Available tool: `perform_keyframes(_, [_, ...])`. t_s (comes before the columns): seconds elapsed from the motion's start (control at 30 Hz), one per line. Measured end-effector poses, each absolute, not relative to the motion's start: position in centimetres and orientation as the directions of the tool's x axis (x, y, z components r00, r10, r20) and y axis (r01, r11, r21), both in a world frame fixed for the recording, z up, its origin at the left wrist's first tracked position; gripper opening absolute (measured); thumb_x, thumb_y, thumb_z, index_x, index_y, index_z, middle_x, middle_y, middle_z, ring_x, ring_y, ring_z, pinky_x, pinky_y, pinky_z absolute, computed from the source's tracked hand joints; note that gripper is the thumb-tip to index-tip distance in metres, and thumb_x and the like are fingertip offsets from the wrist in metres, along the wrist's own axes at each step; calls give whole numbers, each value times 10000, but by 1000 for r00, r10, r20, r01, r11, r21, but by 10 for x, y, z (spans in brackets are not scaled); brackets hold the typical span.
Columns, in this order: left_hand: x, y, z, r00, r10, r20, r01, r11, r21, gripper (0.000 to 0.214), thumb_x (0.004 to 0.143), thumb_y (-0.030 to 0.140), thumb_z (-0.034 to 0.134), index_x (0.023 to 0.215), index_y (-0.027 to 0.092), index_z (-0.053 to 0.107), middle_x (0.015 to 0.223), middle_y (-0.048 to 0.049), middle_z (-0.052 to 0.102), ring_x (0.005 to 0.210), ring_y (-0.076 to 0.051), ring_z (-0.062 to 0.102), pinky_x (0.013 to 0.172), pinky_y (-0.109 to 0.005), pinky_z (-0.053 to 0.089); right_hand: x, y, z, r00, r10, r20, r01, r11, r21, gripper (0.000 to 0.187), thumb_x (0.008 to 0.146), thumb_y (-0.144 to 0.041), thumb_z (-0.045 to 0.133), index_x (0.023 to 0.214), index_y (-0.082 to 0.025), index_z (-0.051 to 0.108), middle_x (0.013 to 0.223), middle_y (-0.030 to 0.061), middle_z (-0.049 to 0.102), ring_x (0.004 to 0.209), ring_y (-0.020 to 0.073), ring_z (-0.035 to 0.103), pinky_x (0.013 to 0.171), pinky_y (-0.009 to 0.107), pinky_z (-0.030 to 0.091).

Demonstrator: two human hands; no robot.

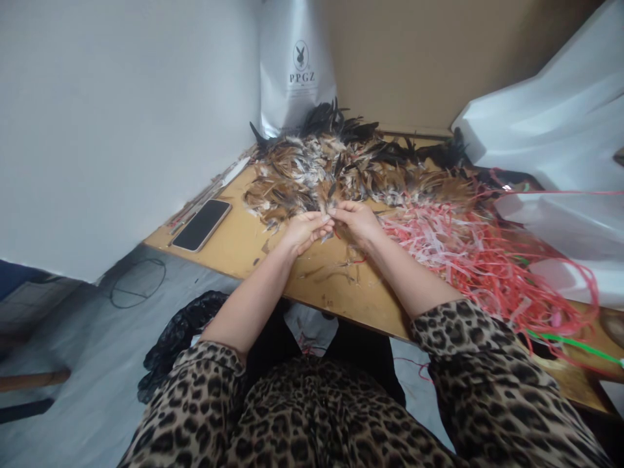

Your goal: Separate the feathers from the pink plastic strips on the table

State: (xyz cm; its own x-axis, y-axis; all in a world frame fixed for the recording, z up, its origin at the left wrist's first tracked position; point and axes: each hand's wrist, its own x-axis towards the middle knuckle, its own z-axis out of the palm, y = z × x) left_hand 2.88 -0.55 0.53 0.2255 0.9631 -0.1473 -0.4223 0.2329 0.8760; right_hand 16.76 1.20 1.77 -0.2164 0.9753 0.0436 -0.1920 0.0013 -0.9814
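My left hand (308, 231) and my right hand (355, 220) meet over the middle of the wooden table, fingertips close together. Pinched between them is a small bunch of brown and dark feathers (327, 194), its tips pointing away from me and its pale quill ends at my fingers. Just beyond my hands spreads a wide pile of brown, white and black feathers (312, 159). A tangled heap of red and pale plastic strips (453, 253) lies to the right of my right hand. Loose feather scraps (341, 270) are scattered on the tabletop nearer me.
A phone (202, 225) lies at the table's (234, 253) left end. Against the back wall stands a white printed bag (299, 78). Large white bags (546, 123) bulge at the right, and a green strip (575, 346) crosses the right side. A black plastic bag (180, 331) rests on the floor.
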Motion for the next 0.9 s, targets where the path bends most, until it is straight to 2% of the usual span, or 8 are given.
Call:
perform_keyframes(0.1, [26, -3, 3, 188, 975, -120, -429, 192, 883, 69, 699, 126, 663, 736, 77, 632, 647, -34, 655, 514, -35, 578, 476, -102, 431, 172, 13, 22, -191, 978, 81, -96, 63, -993, 236, 559, -363, 723, 614, -162, 612, 515, -35, 550, 478, 68, 430, 502, 213, 358])
perform_keyframes(0.2, [23, 0, 1, 124, 986, -110, -473, 156, 867, 62, 711, 123, 650, 751, 83, 626, 669, -31, 659, 523, -29, 578, 465, -95, 418, 184, 16, 29, -256, 950, 179, 180, 229, -956, 200, 615, -333, 678, 687, -148, 655, 625, -3, 623, 555, 92, 501, 578, 230, 402])
perform_keyframes(0.33, [20, 2, 0, 111, 986, -122, -498, 161, 852, 27, 735, 108, 621, 746, 83, 619, 684, -37, 660, 540, -29, 583, 473, -97, 417, 200, 20, 35, -517, 834, 194, 486, 472, -736, 153, 680, -283, 614, 724, -152, 681, 712, 16, 651, 661, 127, 556, 655, 241, 417])
perform_keyframes(0.43, [20, 3, 1, 114, 985, -133, -515, 173, 840, 20, 743, 100, 608, 735, 84, 617, 680, -35, 659, 535, -28, 581, 475, -99, 416, 201, 19, 33, -592, 787, 171, 625, 583, -519, 170, 703, -254, 594, 819, -183, 696, 819, 26, 648, 743, 143, 563, 709, 244, 409])
perform_keyframes(0.5, [20, 3, 0, 124, 984, -131, -528, 177, 830, 27, 749, 96, 600, 733, 84, 617, 675, -34, 658, 531, -28, 580, 476, -100, 418, 197, 16, 30, -598, 789, 141, 696, 598, -398, 214, 711, -267, 592, 890, -200, 688, 889, 40, 631, 761, 151, 559, 719, 248, 402])
perform_keyframes(0.6, [19, 3, 0, 146, 981, -125, -546, 185, 817, 32, 753, 90, 591, 738, 85, 618, 675, -34, 660, 533, -32, 584, 479, -102, 422, 188, 12, 25, -597, 796, 94, 745, 594, -303, 248, 731, -283, 566, 945, -207, 665, 931, 57, 609, 777, 163, 553, 707, 251, 389])
perform_keyframes(0.7, [19, 3, 0, 145, 981, -130, -552, 189, 812, 23, 747, 89, 597, 731, 89, 614, 677, -33, 662, 535, -34, 586, 465, -102, 412, 184, 10, 23, -609, 791, 62, 749, 599, -283, 195, 749, -245, 519, 867, -185, 661, 878, 66, 604, 778, 166, 545, 688, 247, 372])
perform_keyframes(0.9, [18, 2, 3, 113, 984, -141, -459, 178, 870, 73, 722, 138, 641, 776, 92, 630, 852, -70, 689, 577, -35, 599, 452, -107, 388, 197, 17, 41, -635, 759, 145, 659, 630, -412, 135, 746, -204, 497, 717, -142, 613, 758, 46, 596, 712, 134, 518, 664, 224, 361])
